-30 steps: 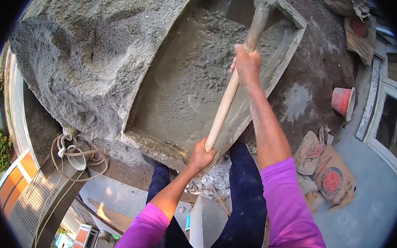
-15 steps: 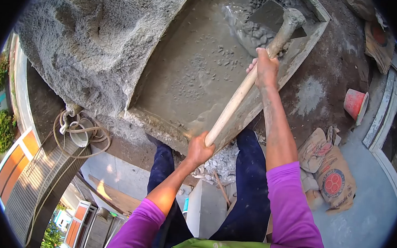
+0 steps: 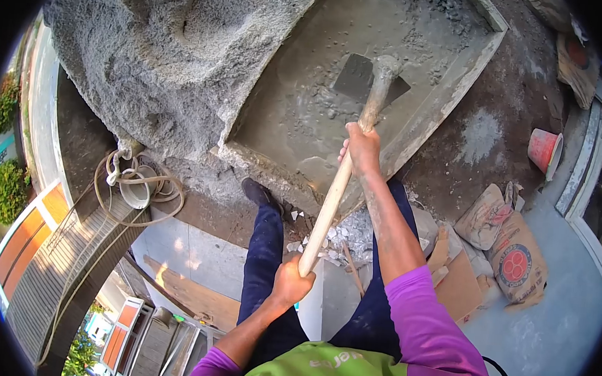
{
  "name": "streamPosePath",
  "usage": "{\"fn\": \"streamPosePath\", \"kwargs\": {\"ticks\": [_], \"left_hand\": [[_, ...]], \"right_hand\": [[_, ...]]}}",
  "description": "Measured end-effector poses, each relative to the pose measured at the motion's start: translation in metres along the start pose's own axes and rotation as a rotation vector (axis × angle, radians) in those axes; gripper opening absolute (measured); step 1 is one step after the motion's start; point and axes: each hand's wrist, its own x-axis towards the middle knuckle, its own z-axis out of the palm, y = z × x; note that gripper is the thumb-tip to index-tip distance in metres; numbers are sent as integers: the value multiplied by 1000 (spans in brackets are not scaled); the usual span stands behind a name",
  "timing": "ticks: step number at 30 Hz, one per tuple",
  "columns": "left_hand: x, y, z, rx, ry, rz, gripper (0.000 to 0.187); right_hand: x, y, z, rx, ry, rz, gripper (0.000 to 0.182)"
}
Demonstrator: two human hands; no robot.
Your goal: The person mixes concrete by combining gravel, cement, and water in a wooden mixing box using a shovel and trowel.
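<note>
Both of my hands are wrapped round the wooden handle of a hoe (image 3: 333, 197). My left hand (image 3: 291, 281) grips the butt end, close to my body. Farther up, just below the head, my right hand (image 3: 362, 149) is closed on the shaft. The hoe's dark flat blade (image 3: 354, 76) rests in wet grey mortar (image 3: 291, 115), its lower edge partly hidden by the mix. That mortar lies in a shallow mixing trough (image 3: 451, 92) with raised sides.
A large heap of grey sand (image 3: 164, 55) borders the trough on the left. A coiled hose (image 3: 170, 192) lies around a white bucket (image 3: 135, 190). To the right are a red bucket (image 3: 543, 152) on its side and cement bags (image 3: 517, 263). Rubble (image 3: 355, 234) lies between my legs.
The hoe has been drawn toward me and left through the mortar, both hands moving with it. Its blade has left the lumpy mix at the far end. My view has shifted slightly.
</note>
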Motion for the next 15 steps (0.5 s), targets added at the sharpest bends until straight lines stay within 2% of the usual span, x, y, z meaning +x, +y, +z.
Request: {"fn": "streamPosePath", "kwargs": {"ticks": [4, 6, 7, 12, 15], "left_hand": [[-6, -6, -8, 10, 47, -4, 26], [-18, -25, -15, 36, 64, 44, 25], [-26, -20, -24, 40, 39, -36, 24], [-70, 18, -76, 340, 23, -57, 24], [-65, 47, -78, 507, -30, -48, 25]], "right_hand": [[-4, 11, 13, 48, 14, 32, 27], [-8, 41, 22, 2, 11, 76, 28], [-8, 58, 25, 19, 30, 114, 29], [-46, 68, 16, 221, -8, 193, 30], [-36, 68, 7, 275, -6, 263, 35]]}}
